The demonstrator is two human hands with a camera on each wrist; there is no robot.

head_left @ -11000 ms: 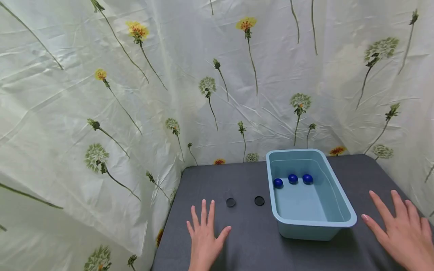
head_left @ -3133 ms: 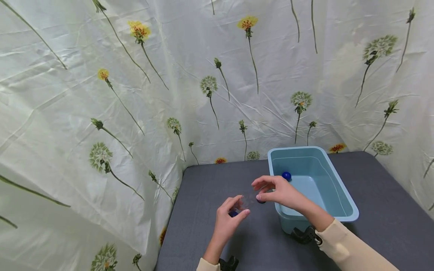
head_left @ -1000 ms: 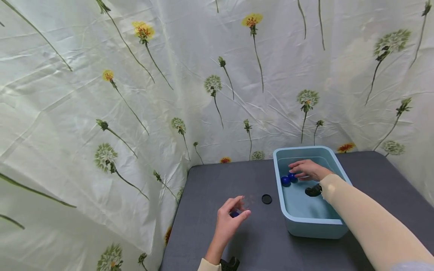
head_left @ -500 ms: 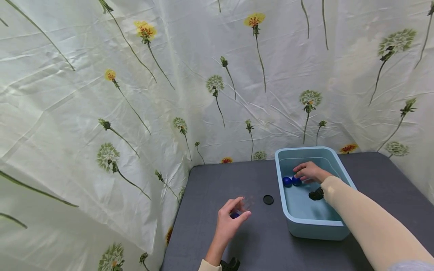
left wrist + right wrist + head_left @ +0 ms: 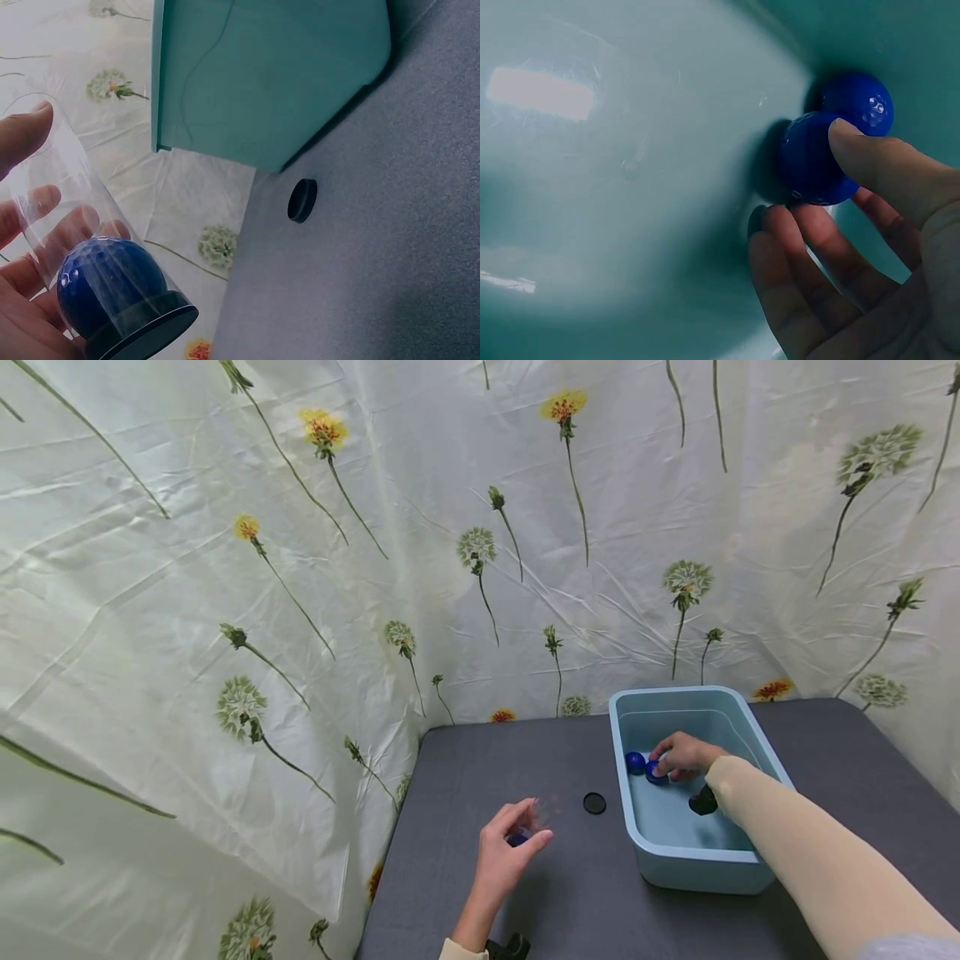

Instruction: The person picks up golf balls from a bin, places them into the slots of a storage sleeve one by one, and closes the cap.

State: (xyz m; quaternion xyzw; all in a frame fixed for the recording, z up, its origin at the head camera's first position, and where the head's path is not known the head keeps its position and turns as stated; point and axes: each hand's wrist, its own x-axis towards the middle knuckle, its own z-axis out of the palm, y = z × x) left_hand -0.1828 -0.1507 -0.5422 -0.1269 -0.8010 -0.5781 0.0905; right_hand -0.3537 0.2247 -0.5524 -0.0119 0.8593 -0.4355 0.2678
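Note:
My left hand [image 5: 504, 847] holds a clear plastic tube [image 5: 71, 180] above the table. A black cap [image 5: 146, 330] is on one end, and a dimpled blue golf ball [image 5: 112, 281] sits inside against it. The tube is tilted, its other end uncapped. Down in the light-blue bin [image 5: 697, 855], my right hand [image 5: 686, 755] pinches a second golf ball [image 5: 814, 161] between thumb and fingers. A third golf ball [image 5: 635, 763] touches it, close to the bin's left wall; in the right wrist view this golf ball [image 5: 859, 101] lies behind.
On the dark grey table [image 5: 480, 760], a loose black cap [image 5: 594, 803] lies between the left hand and the bin. A white flowered curtain [image 5: 420, 527] hangs behind and along the left side.
Both hands were empty at first, with the tube standing and three balls in the bin. The left hand took the tube, now holding one ball. The right hand has closed onto another ball.

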